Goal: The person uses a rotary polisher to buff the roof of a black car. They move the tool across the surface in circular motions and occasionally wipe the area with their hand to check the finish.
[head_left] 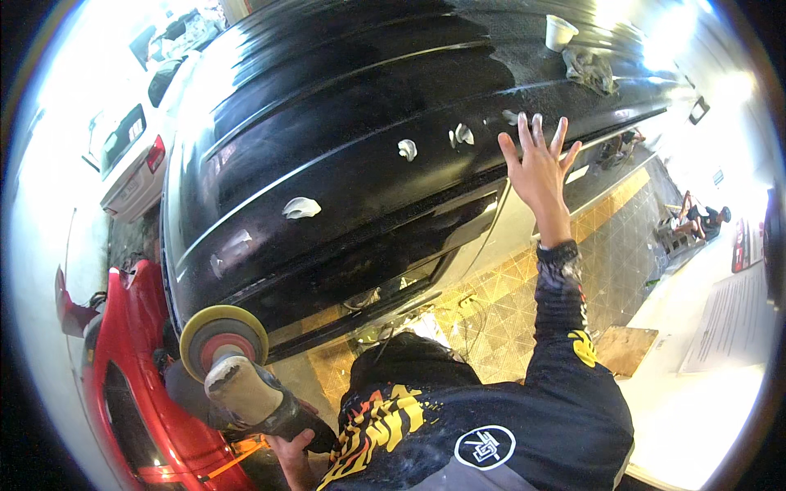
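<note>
Black car roof (344, 106) fills the view from 9 to 2 o'clock, glossy, with white dabs of polish compound (301, 208) dotted across the middle toward 1 o'clock. Red car (135, 385) sits at 8 o'clock, white car (135, 135) at 10.

Rotary polisher (246, 385) is at 7 o'clock, off the panel, yellow foam pad (223, 337) facing up beside the roof edge. Left hand (291, 454) is closed around its body at 6 o'clock, wrapped tight. Right hand (536, 164) at 2 o'clock is wide open, fingers splayed, holding nothing, flat on or just over the paint; contact cannot be told for certain.

Grey rag (591, 69) and white cup (560, 33) rest on the roof at 1 o'clock.

Risks, as judgement: one-handed polisher may slip or knock the roof edge and mark the paint; dabs may dry or sling if the pad lands fast; cup may slide off the curved roof; grit on the upturned pad may scratch.
</note>
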{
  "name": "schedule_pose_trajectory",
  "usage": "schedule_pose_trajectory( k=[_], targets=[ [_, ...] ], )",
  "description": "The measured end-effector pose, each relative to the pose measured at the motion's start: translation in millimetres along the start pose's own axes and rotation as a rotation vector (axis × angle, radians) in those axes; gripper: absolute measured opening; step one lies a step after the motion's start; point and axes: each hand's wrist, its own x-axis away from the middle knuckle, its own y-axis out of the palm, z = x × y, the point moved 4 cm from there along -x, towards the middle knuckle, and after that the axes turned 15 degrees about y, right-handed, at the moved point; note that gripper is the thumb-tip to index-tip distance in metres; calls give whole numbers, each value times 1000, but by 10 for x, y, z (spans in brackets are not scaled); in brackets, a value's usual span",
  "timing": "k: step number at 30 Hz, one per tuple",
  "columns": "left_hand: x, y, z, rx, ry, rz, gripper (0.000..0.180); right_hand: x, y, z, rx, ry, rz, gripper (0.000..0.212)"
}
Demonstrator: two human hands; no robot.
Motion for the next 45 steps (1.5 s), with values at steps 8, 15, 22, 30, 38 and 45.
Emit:
schedule_pose_trajectory(
  k=[8, 15, 22, 30, 38, 45],
  targets=[
    [180, -144, -113, -38, -90, -104, 85, 35, -231, -263, -286, -164, -45, 30],
    [225, 64, 127, -52, -60, 20, 83, 176, -423, -609, -31, -182, -149, 69],
    [520, -200, 19, -45, -79, 146, 73, 583, -573, -1185, -284, -340, -87, 59],
    [802, -311, 103, -39, 24, 272, 69, 1245, -1209, -2350, -625, -750, -168, 51],
    [948, -435, 55, 13, 153, 405, 72, 1713, -1495, -3083, -732, -1003, -214, 57],
    [1107, -500, -52, 97, 180, 530, 80, 1727, -1628, -3114, -1474, -725, -1508, 59]
  ],
)
